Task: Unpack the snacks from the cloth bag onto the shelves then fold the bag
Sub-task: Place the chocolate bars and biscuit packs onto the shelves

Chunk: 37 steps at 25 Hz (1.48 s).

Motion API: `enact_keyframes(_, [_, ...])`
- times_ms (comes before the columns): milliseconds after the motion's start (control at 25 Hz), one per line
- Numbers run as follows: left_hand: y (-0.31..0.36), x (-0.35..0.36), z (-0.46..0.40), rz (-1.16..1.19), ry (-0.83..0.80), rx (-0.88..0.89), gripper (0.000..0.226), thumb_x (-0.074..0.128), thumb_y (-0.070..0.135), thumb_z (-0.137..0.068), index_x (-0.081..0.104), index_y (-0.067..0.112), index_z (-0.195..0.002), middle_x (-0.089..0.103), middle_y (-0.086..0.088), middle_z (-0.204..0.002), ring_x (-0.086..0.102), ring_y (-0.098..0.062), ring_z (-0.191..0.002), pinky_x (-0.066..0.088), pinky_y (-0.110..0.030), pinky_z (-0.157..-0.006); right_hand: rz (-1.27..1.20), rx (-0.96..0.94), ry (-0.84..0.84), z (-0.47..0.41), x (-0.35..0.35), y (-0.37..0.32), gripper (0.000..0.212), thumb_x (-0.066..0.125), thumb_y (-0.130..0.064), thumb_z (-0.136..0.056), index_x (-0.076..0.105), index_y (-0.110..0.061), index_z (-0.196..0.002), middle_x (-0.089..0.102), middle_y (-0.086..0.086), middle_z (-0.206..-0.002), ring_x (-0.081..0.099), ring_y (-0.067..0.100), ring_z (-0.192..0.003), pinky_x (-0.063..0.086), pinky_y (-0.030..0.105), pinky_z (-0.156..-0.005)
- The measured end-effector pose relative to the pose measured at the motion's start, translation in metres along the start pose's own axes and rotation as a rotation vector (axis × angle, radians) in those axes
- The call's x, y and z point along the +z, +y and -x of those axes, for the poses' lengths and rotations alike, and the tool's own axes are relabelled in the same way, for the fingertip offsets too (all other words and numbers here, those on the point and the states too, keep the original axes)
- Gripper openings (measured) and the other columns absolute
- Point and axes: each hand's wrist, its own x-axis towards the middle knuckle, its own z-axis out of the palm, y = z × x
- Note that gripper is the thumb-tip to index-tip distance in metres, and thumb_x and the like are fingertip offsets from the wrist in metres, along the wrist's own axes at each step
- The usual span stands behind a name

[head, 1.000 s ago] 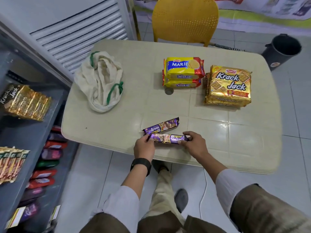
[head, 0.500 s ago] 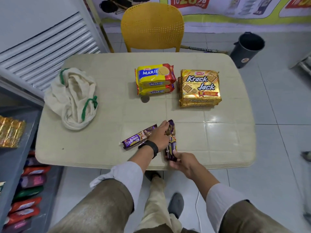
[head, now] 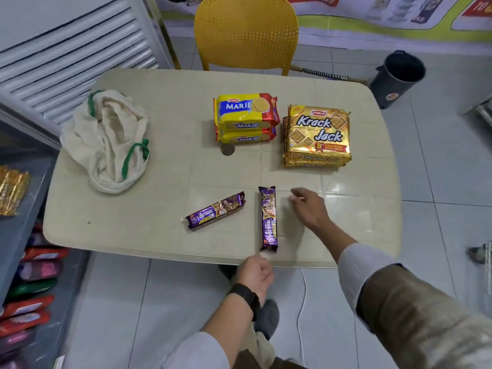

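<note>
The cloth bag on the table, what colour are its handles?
Green, on an off-white cloth bag; its handles show clearly in the head view.

"marie" on yellow packs (head: 246, 117); "krack jack" on gold pack (head: 318, 134) (plus "8"); "hide & seek" on purple pack (head: 215, 210).

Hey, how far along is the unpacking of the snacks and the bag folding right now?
Done: the cloth bag lies slumped on the table, apparently emptied. In hand: nothing; the left hand touches the near end of one Hide & Seek pack, the right hand hovers open. Left: both Hide & Seek packs, the Marie packs and Krack Jack packs still need shelving, and the bag is unfolded.
</note>
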Motion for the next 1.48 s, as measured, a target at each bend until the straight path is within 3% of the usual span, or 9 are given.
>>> enact_keyframes(200, [0.006, 0.025, 0.001, 0.226, -0.052, -0.062, 0.022, 0.037, -0.014, -0.087, 0.053, 0.003, -0.087, 0.038, -0.006, -0.067, 0.032, -0.018, -0.059, 0.029, -0.029, -0.060, 0.105, -0.231, -0.296, -0.033, 0.016, -0.038, 0.034, 0.055, -0.014, -0.103, 0.064, -0.002, -0.133, 0.061, 0.019, -0.139, 0.053, 0.034, -0.132, 0.039, 0.036, -0.110])
enact_keyframes(440, [0.036, -0.012, 0.021, 0.064, 0.039, 0.095, 0.033, 0.043, -0.015, -0.077, 0.062, 0.001, -0.099, 0.055, -0.009, -0.086, 0.052, -0.024, -0.081, 0.047, -0.034, -0.083, -0.050, -0.127, 0.020, 0.001, 0.023, -0.044, 0.022, 0.070, -0.012, -0.090, 0.074, -0.012, -0.112, 0.073, 0.008, -0.114, 0.065, 0.028, -0.108, 0.052, 0.040, -0.094])
enact_keyframes(600, [0.084, -0.050, 0.027, -0.174, 0.172, 0.448, 0.049, 0.052, -0.008, -0.066, 0.071, 0.005, -0.110, 0.069, -0.001, -0.091, 0.057, -0.038, -0.089, 0.048, -0.033, -0.072, -0.342, -0.046, 0.018, 0.023, 0.042, -0.070, 0.018, 0.079, -0.015, -0.084, 0.071, -0.015, -0.101, 0.070, 0.000, -0.096, 0.070, 0.029, -0.095, 0.062, 0.047, -0.077])
enact_keyframes(720, [0.120, -0.073, 0.020, -0.371, 0.258, 0.569, 0.044, 0.049, -0.008, -0.077, 0.072, 0.020, -0.101, 0.069, 0.007, -0.084, 0.058, -0.018, -0.082, 0.043, -0.023, -0.063, -0.391, -0.024, -0.015, 0.026, 0.062, -0.092, 0.020, 0.078, -0.010, -0.084, 0.070, -0.013, -0.101, 0.068, 0.001, -0.093, 0.071, 0.032, -0.093, 0.064, 0.046, -0.066])
enact_keyframes(880, [0.141, -0.087, 0.006, -0.485, 0.251, 0.589, 0.048, 0.047, -0.006, -0.079, 0.072, 0.022, -0.109, 0.068, 0.008, -0.084, 0.056, -0.008, -0.074, 0.042, -0.021, -0.060, -0.353, 0.025, -0.052, 0.017, 0.084, -0.098, 0.024, 0.077, -0.008, -0.083, 0.069, -0.013, -0.105, 0.067, 0.000, -0.093, 0.070, 0.034, -0.097, 0.062, 0.055, -0.074])
enact_keyframes(1080, [0.145, -0.094, -0.010, -0.505, 0.202, 0.503, 0.044, 0.049, -0.009, -0.077, 0.072, 0.022, -0.098, 0.068, 0.004, -0.084, 0.057, -0.024, -0.087, 0.041, -0.024, -0.066, -0.316, 0.020, -0.067, 0.010, 0.090, -0.085, 0.028, 0.079, -0.011, -0.084, 0.069, -0.014, -0.110, 0.069, 0.001, -0.099, 0.070, 0.031, -0.099, 0.059, 0.054, -0.088])
enact_keyframes(1200, [0.144, -0.106, -0.020, -0.430, 0.240, 0.475, 0.045, 0.055, -0.001, -0.080, 0.064, 0.004, -0.124, 0.067, -0.016, -0.124, 0.057, -0.038, -0.119, 0.040, -0.029, -0.086, -0.367, 0.057, -0.033, 0.011, 0.089, -0.079, 0.034, 0.074, -0.021, -0.089, 0.069, -0.017, -0.122, 0.070, 0.003, -0.115, 0.068, 0.026, -0.105, 0.056, 0.051, -0.097])
enact_keyframes(1320, [0.135, -0.111, -0.025, -0.233, 0.139, 0.408, 0.046, 0.056, 0.014, -0.095, 0.052, 0.004, -0.140, 0.057, -0.010, -0.145, 0.041, -0.028, -0.143, 0.031, -0.035, -0.112, -0.561, 0.155, -0.073, 0.018, 0.094, -0.076, 0.044, 0.063, -0.022, -0.099, 0.059, -0.012, -0.141, 0.064, 0.005, -0.137, 0.060, 0.021, -0.123, 0.049, 0.046, -0.109])
enact_keyframes(1480, [0.120, -0.105, -0.032, -0.038, 0.002, 0.407, 0.045, 0.048, 0.018, -0.105, 0.045, 0.022, -0.150, 0.065, 0.014, -0.124, 0.053, 0.000, -0.117, 0.034, -0.022, -0.100, -0.766, 0.193, -0.133, 0.030, 0.108, -0.077, 0.037, 0.054, -0.018, -0.105, 0.060, -0.017, -0.142, 0.071, -0.015, -0.120, 0.062, 0.007, -0.114, 0.050, 0.031, -0.102])
